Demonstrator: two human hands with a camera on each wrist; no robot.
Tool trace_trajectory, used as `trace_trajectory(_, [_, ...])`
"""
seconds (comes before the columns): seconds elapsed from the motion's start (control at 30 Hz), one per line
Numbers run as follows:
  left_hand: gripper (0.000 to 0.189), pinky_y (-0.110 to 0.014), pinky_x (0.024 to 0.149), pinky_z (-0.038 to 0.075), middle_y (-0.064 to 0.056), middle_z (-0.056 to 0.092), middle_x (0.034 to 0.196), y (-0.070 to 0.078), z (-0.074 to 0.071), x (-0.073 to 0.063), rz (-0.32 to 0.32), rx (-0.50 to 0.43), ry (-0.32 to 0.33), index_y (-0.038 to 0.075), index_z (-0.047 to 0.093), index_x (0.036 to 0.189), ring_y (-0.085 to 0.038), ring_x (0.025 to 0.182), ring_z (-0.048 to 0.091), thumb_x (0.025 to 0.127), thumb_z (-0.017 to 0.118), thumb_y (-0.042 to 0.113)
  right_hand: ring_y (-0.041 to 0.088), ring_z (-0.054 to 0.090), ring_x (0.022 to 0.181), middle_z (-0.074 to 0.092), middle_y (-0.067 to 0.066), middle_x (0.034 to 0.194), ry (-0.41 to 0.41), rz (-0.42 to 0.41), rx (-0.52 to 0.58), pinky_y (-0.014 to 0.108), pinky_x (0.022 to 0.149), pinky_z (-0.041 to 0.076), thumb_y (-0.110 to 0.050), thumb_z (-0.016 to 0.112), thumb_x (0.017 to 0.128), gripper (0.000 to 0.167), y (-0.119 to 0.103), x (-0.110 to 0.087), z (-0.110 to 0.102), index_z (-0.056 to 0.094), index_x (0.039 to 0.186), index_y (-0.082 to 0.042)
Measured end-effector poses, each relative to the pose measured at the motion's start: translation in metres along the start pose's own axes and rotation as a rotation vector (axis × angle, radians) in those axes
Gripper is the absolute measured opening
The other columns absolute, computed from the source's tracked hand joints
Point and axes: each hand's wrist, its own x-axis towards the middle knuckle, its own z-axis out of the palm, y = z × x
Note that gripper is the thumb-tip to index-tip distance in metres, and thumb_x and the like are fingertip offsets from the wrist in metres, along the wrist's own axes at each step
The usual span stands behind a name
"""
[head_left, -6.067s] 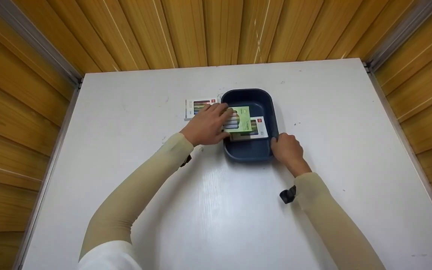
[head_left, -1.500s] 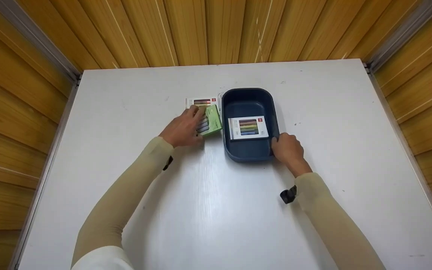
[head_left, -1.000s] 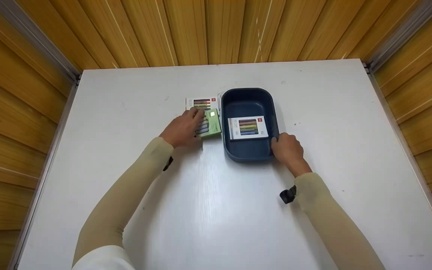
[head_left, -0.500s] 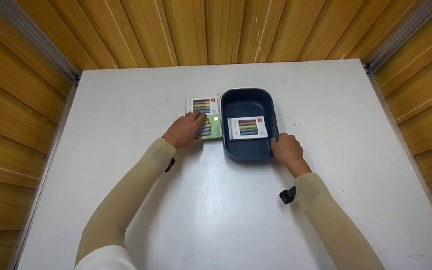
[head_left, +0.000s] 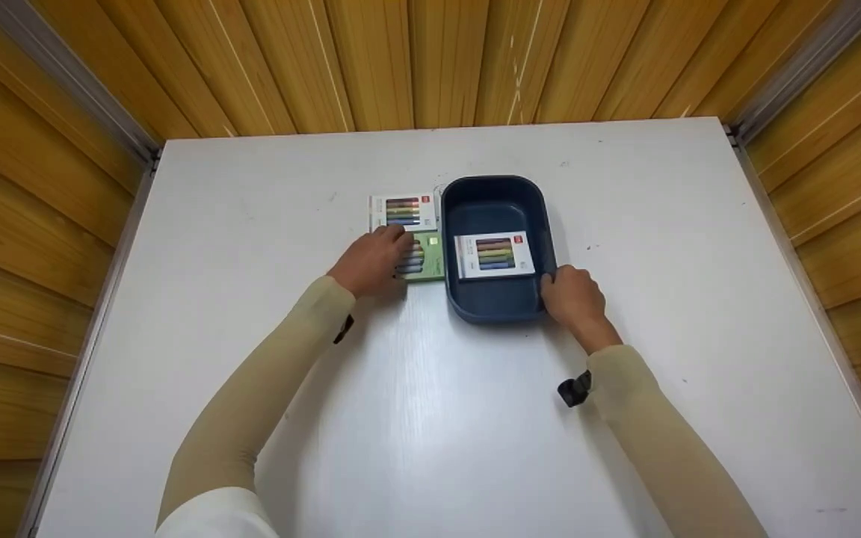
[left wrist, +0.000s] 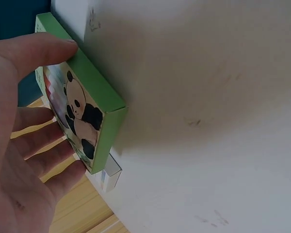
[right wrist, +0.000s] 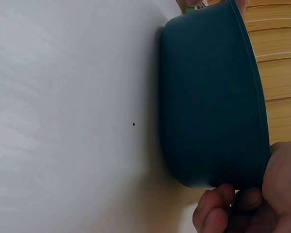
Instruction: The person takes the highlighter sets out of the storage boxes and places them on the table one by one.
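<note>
My left hand (head_left: 371, 260) holds a flat green box (head_left: 429, 261) with a window onto coloured sticks, just left of the dark blue tub (head_left: 494, 302). In the left wrist view a panda is printed on its face; the thumb lies on one edge, the fingers along the opposite one. Directly behind, a white box of coloured sticks (head_left: 403, 211) lies on the table. A similar white box (head_left: 494, 255) lies flat inside the tub. My right hand (head_left: 574, 299) grips the tub's right wall near the front corner, the fingers curled on its outside in the right wrist view.
The white table (head_left: 371, 441) carries everything and shows small dark marks. Yellow wood-look panels (head_left: 445, 60) stand behind it and along both sides. A black wrist device (head_left: 574, 388) sits below the right hand.
Several seconds ago the green box was over the tub; it has moved left, out of it. Since then it has turned straight and shifted toward me, uncovering the white box behind. The right hand stays put.
</note>
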Motion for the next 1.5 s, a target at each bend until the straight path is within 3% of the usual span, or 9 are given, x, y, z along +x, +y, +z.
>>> trace_trajectory(0.17, [0.051, -0.044, 0.097, 0.05, -0.014, 0.053, 0.125, -0.0014, 0.0029, 0.0009, 0.007, 0.012, 0.013, 0.005, 0.051, 0.129, -0.031, 0.113, 0.057, 0.082, 0.071, 0.005, 0.029, 0.061, 0.076, 0.067, 0.024, 0.095, -0.003, 0.001, -0.012, 0.039, 0.06, 0.046, -0.027, 0.039, 0.1, 0.043, 0.0002, 0.0, -0.0005, 0.063, 0.105, 0.009])
trace_trajectory(0.57, [0.053, -0.044, 0.105, 0.045, -0.014, 0.049, 0.134, -0.0026, 0.0008, 0.0029, -0.065, 0.001, -0.058, 0.009, 0.048, 0.134, -0.03, 0.12, 0.053, 0.085, 0.07, 0.01, 0.03, 0.061, 0.078, 0.067, 0.024, 0.098, -0.011, 0.006, -0.01, 0.041, 0.063, 0.047, -0.028, 0.038, 0.1, 0.044, 0.0001, 0.0008, -0.0006, 0.063, 0.105, 0.008])
trace_trajectory(0.87, [0.055, -0.044, 0.106, 0.044, -0.013, 0.05, 0.133, -0.0031, 0.0004, 0.0037, -0.061, -0.03, -0.052, 0.009, 0.049, 0.132, -0.03, 0.121, 0.052, 0.082, 0.072, 0.012, 0.029, 0.06, 0.078, 0.067, 0.023, 0.098, -0.011, 0.014, 0.003, 0.04, 0.063, 0.046, -0.028, 0.039, 0.1, 0.043, -0.0007, 0.0002, -0.0006, 0.062, 0.107, 0.008])
trace_trajectory(1.1, [0.047, -0.045, 0.1, 0.048, -0.016, 0.052, 0.128, -0.004, 0.0002, 0.003, -0.033, -0.02, -0.026, 0.004, 0.052, 0.127, -0.032, 0.118, 0.055, 0.083, 0.068, 0.003, 0.03, 0.061, 0.077, 0.068, 0.025, 0.097, 0.026, -0.01, 0.011, 0.043, 0.064, 0.048, -0.027, 0.04, 0.099, 0.042, -0.0001, -0.0005, 0.0006, 0.065, 0.098, 0.007])
trace_trajectory(1.5, [0.047, -0.043, 0.102, 0.048, -0.014, 0.05, 0.13, -0.0041, 0.0003, 0.0037, -0.065, 0.0, -0.056, 0.008, 0.05, 0.132, -0.03, 0.118, 0.054, 0.088, 0.067, 0.006, 0.029, 0.06, 0.076, 0.067, 0.025, 0.095, 0.016, -0.01, 0.011, 0.041, 0.062, 0.047, -0.027, 0.039, 0.099, 0.041, -0.0003, -0.0016, -0.0012, 0.064, 0.097, 0.006])
